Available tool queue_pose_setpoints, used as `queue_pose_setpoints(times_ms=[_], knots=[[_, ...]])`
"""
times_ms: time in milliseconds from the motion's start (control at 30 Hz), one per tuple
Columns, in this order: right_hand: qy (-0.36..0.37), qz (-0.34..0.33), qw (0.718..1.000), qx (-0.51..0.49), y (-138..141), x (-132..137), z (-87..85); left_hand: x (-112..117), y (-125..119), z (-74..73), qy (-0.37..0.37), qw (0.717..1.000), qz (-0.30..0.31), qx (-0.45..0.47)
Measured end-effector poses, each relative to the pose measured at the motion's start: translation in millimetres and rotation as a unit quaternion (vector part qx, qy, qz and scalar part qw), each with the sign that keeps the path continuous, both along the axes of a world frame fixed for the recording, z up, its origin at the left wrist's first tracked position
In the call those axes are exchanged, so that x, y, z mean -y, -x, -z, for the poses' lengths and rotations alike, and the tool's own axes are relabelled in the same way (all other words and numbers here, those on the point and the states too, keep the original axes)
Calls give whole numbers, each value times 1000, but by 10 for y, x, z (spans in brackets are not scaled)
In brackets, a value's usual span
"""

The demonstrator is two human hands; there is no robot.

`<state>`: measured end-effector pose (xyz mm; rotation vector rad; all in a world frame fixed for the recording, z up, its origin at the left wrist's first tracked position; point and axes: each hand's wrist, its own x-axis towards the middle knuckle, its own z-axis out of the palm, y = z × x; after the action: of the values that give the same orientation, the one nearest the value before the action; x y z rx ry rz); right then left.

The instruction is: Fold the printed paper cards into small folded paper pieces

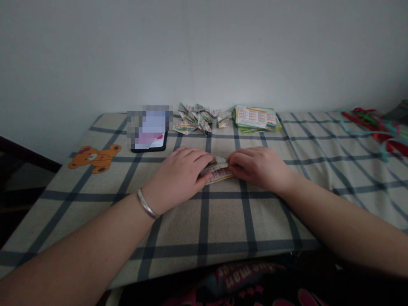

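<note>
Between my two hands, a printed paper sheet (pixel 220 173) lies on the checked tablecloth, partly folded over along its far side. My left hand (pixel 183 176) grips its left end, thumb at the near side and fingers over the far side. The right end is pinched by the thumb and fingers of my right hand (pixel 258 168). My fingers hide both ends of the paper. Beyond my hands sits a loose heap of folded paper pieces (pixel 196 119). To the right of the heap is a stack of flat printed sheets (pixel 256 118).
A phone (pixel 151 129) with a lit, partly blurred screen stands at the back left. Beside it lies a flat orange bear cutout (pixel 95 158). Tangled red and green ribbons (pixel 376 127) lie at the far right. A white wall (pixel 204 51) rises behind the table.
</note>
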<state>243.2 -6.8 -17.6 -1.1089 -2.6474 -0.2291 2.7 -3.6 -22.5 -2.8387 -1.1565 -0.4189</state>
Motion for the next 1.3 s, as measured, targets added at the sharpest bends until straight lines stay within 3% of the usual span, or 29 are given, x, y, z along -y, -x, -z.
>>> queue_pose_setpoints(times_ms=[233, 567, 700, 867, 1100, 1300], knots=[[-2, -74, 997, -30, 27, 9, -7, -15, 20, 16, 34, 998, -4, 62], [46, -120, 984, -121, 21, -26, 36, -62, 24, 61, 45, 990, 9, 135], [79, -76, 979, -169, 20, -37, 70, -37, 11, 62, 37, 988, 19, 150], [114, -12, 983, -142, 14, -42, 71, 4, -11, 29, 18, 991, 37, 130], [94, -51, 968, -228, 16, -56, 29, 17, -12, -28, -7, 989, 53, 141], [-6, -19, 961, -276, -13, -48, -6, 8, -4, -34, -36, 986, 34, 157]])
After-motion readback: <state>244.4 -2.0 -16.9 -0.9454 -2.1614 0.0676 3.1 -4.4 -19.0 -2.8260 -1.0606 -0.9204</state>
